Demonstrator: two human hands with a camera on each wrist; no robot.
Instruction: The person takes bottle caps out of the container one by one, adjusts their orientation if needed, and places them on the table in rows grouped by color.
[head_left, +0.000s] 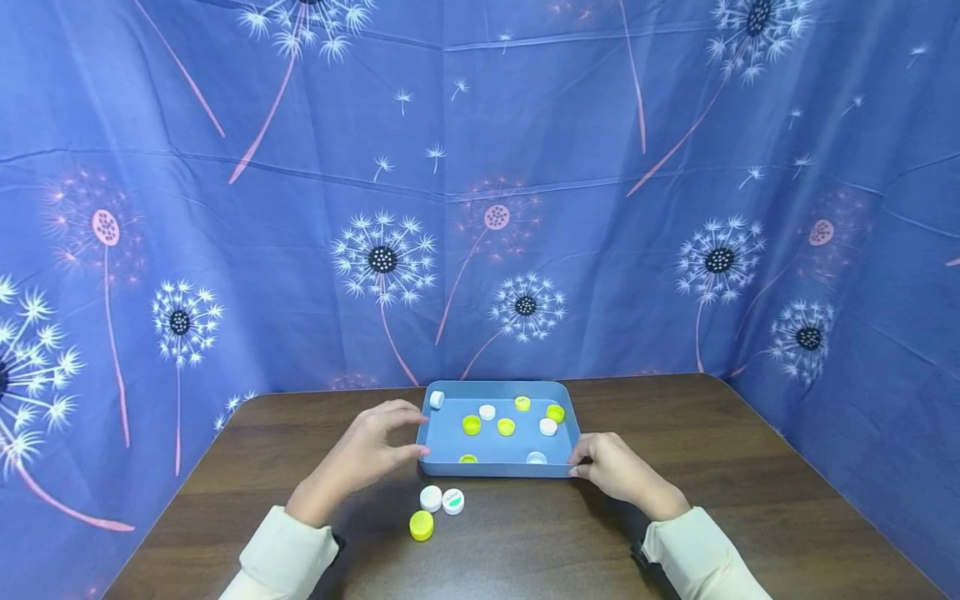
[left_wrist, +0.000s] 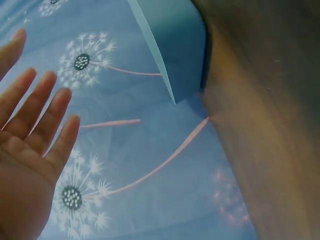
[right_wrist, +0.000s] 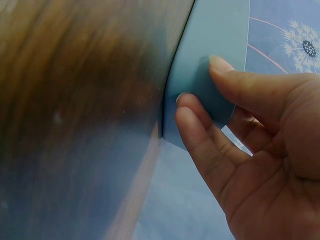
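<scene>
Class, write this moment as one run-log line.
Blue tray: white and yellow caps inside | Table: three caps | Left grip: open beside tray | Right grip: on tray's near right corner

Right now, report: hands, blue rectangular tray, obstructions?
Left hand open beside the tray. Right hand grips its near-right corner. White and yellow round caps inside. Possible obstruction: three more caps in front.

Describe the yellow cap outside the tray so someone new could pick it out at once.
On the brown table sits a shallow blue tray. Off its near side, toward the left end, two white caps lie side by side. The yellow cap is just in front of them, nearer the camera; its colour sets it apart from both.
</scene>
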